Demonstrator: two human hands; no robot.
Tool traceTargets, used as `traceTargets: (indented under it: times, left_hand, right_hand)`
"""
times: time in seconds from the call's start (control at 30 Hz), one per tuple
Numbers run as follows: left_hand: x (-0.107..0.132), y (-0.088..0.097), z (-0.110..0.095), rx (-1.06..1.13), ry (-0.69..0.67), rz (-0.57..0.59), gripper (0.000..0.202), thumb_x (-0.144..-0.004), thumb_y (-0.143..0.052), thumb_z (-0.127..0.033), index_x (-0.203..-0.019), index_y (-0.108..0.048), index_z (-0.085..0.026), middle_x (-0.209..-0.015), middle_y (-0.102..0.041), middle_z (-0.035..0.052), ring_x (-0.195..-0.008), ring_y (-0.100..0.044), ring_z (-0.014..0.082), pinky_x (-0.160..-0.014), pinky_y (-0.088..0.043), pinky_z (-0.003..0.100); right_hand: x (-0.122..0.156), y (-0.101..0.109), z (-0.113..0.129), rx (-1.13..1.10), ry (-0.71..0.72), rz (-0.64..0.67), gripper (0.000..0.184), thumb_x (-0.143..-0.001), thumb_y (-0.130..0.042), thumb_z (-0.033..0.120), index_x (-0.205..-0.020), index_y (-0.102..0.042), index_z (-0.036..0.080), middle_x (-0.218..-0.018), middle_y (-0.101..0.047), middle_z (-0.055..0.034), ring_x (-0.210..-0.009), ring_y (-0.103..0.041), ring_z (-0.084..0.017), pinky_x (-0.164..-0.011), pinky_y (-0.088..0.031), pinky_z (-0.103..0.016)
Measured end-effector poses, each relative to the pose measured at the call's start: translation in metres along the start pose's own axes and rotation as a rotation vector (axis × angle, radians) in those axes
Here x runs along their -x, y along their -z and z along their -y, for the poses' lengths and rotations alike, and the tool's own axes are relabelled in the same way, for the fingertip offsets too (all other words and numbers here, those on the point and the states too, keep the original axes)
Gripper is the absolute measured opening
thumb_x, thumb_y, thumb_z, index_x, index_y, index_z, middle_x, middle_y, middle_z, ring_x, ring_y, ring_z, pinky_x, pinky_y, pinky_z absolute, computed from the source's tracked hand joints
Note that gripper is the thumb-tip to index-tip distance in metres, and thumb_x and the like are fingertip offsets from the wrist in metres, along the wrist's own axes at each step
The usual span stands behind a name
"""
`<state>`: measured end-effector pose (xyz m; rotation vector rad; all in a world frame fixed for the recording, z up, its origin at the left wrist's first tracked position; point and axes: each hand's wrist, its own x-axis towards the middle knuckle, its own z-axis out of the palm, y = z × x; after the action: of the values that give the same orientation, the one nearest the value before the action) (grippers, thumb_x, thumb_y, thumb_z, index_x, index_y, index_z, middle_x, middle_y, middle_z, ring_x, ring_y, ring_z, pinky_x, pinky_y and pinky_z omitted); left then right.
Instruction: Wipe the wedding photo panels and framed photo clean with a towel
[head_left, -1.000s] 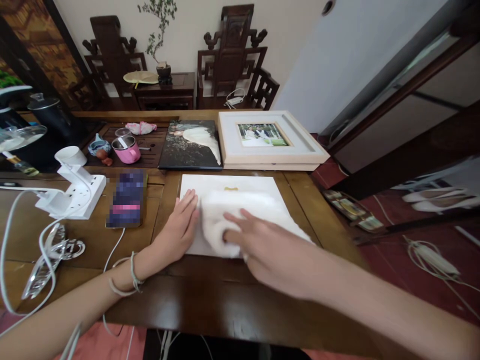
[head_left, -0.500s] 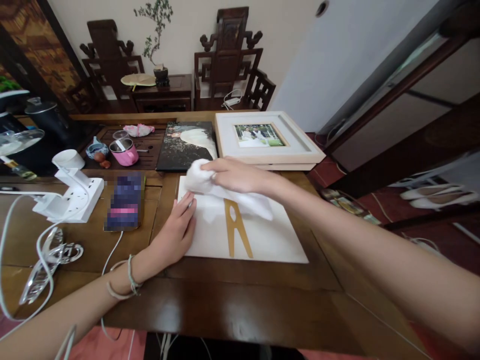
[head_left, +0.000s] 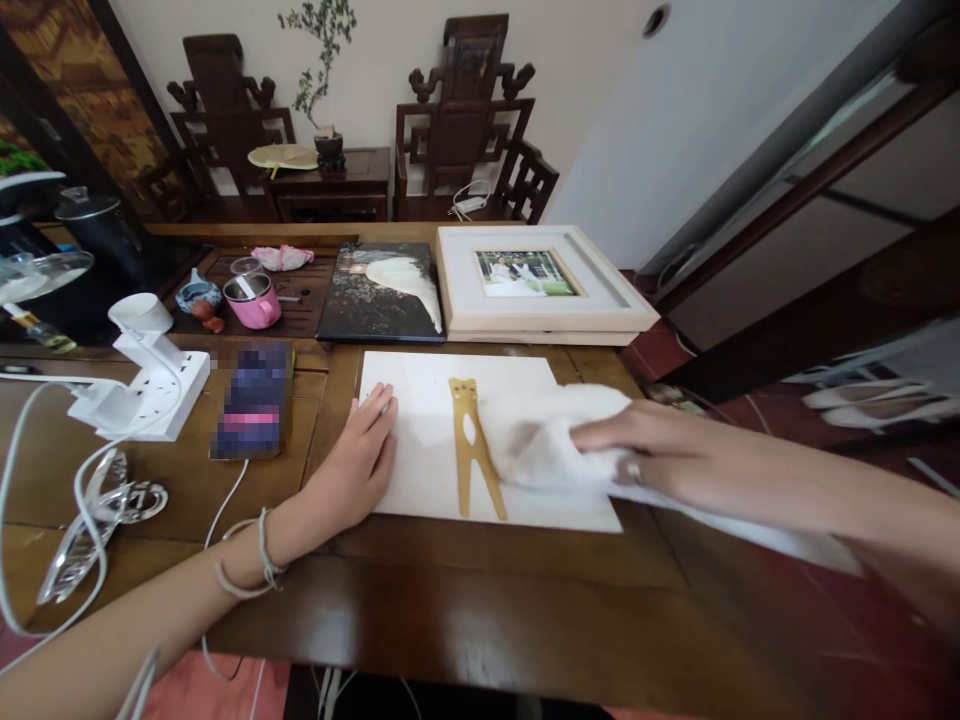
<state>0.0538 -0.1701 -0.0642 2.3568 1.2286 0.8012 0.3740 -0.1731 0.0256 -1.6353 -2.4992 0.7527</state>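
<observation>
Glossy wd table (head_left: 480, 600), L hand (head_left: 361, 455) flat on board (head_left: 416, 440), bunched cloth (head_left: 551, 435) in R hand (head_left: 649, 445)

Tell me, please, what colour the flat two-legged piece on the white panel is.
The flat two-legged piece is golden yellow, clearest in the head view.

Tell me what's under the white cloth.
The cloth, held in the right hand, covers the right part of the white panel and part of its right edge. The gold piece shows beside it. Any marks beneath the cloth are hidden.
</observation>
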Motion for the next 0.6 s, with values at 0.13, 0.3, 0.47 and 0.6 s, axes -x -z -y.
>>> traceTargets:
  times: [0.13,0.3,0.47,0.6]
  left_hand:
    - [0.000,0.000,0.000,-0.009,0.010,0.010,0.044,-0.097,-0.033,-0.017,-0.140,-0.040,-0.012,-0.150,-0.037,0.0187,-0.144,-0.025,0.0274,-0.119,-0.016,0.054]
    - [-0.001,0.002,-0.001,-0.034,0.006,0.031,0.044,-0.097,-0.033,-0.017,-0.138,-0.041,-0.006,-0.150,-0.037,0.0216,-0.145,-0.023,0.0276,-0.118,-0.016,0.054]
    - [-0.001,0.002,-0.001,-0.035,0.009,0.030,0.044,-0.097,-0.033,-0.018,-0.140,-0.040,-0.011,-0.150,-0.036,0.0192,-0.145,-0.024,0.0272,-0.118,-0.017,0.055]
    - [-0.001,0.003,-0.002,-0.037,0.003,0.033,0.044,-0.097,-0.033,-0.017,-0.139,-0.040,-0.009,-0.150,-0.037,0.0202,-0.144,-0.024,0.0271,-0.118,-0.016,0.055]
  right_hand:
    - [0.016,0.006,0.009,-0.061,-0.041,0.099,0.039,-0.074,-0.044,0.013,-0.091,-0.072,0.033,-0.100,-0.072,-0.0053,-0.094,-0.067,-0.022,-0.081,-0.051,-0.032]
    - [-0.026,0.012,-0.001,-0.008,0.065,-0.042,0.032,-0.069,-0.042,0.021,-0.088,-0.068,0.023,-0.091,-0.068,-0.0072,-0.090,-0.063,-0.028,-0.082,-0.049,-0.041]
    - [-0.060,0.008,-0.011,-0.070,0.137,-0.080,0.015,-0.065,-0.040,0.024,-0.065,-0.055,0.023,-0.063,-0.052,-0.0001,-0.070,-0.056,-0.023,-0.070,-0.046,-0.036]
    - [-0.042,-0.002,-0.014,-0.090,0.088,-0.124,0.014,-0.063,-0.043,0.023,-0.065,-0.057,0.023,-0.062,-0.053,0.0004,-0.067,-0.056,-0.022,-0.068,-0.046,-0.035]
